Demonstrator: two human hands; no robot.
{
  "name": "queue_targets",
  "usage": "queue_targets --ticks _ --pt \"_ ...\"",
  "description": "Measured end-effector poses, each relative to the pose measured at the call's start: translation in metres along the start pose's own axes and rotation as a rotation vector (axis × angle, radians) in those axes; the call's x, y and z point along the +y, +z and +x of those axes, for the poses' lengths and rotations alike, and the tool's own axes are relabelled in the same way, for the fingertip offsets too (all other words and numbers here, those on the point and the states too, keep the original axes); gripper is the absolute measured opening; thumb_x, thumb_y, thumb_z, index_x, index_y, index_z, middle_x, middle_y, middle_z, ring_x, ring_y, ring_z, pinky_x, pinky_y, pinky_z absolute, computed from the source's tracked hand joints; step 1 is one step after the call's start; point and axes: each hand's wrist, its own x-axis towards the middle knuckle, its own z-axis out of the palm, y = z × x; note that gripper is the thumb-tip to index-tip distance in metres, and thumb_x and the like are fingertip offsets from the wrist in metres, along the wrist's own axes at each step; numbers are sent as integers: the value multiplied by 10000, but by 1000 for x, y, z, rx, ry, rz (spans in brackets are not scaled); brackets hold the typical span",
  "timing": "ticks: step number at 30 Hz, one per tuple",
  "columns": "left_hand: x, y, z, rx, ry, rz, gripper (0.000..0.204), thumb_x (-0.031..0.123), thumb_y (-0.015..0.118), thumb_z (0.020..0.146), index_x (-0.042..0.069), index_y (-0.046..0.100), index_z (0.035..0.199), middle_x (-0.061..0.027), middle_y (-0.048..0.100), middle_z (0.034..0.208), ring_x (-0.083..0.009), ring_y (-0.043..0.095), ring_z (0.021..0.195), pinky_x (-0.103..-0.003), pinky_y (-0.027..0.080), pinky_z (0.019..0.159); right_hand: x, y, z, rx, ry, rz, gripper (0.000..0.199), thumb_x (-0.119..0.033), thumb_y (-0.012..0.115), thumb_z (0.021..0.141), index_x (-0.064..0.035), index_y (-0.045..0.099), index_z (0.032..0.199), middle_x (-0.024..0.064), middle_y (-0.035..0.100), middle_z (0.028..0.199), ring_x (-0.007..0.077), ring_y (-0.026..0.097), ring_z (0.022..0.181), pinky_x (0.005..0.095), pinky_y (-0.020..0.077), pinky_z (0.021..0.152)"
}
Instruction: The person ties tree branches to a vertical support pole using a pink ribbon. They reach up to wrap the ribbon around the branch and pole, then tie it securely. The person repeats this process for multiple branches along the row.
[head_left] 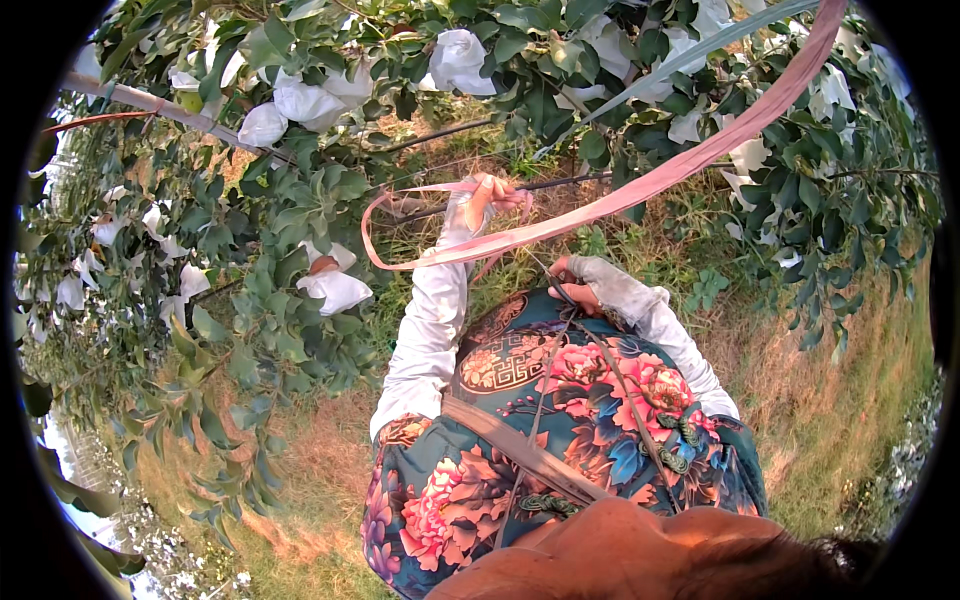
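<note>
My left hand, in a pale fingerless covering, is closed on a long pink ribbon beside a dark horizontal wire. From the upper right the ribbon sweeps down, bends in a loose loop left of my wrist and comes back to my fingers. My right hand, in a greyish fingerless glove, is held near my chest, lower and to the right. Its fingers are bent around a thin dark cord that joins the strings hanging down my front. Whether something else sits in that grip is hidden.
Leafy fruit branches with white-bagged fruit hang at the left, more bags ahead and at the right. A slanting pole crosses the upper left. A pale blue-green strip runs near the pink ribbon. Dry grass covers the ground.
</note>
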Motion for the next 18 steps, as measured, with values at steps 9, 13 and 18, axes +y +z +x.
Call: queue_targets --ticks 9,13,18 --pt "59 75 -7 2 3 -128 299 232 446 931 -7 483 756 -163 563 840 -285 617 858 -344 509 770 7 12 22 124 -282 -183 336 -250 632 816 -12 535 1033 42 559 663 92 490 555 254 394 487" --pt "62 74 -14 85 21 -120 310 250 440 931 -4 479 757 -158 568 844 -290 610 889 -339 507 773 10 18 22 110 -237 -82 319 -215 641 813 4 537 1021 43 566 668 103 517 599 260 414 538" --pt "65 72 -15 51 45 -176 319 277 438 931 8 478 764 -157 570 887 -289 606 905 -343 501 781 2 21 18 90 -202 -177 315 -175 646 809 17 533 1031 48 582 685 103 541 618 253 431 556"
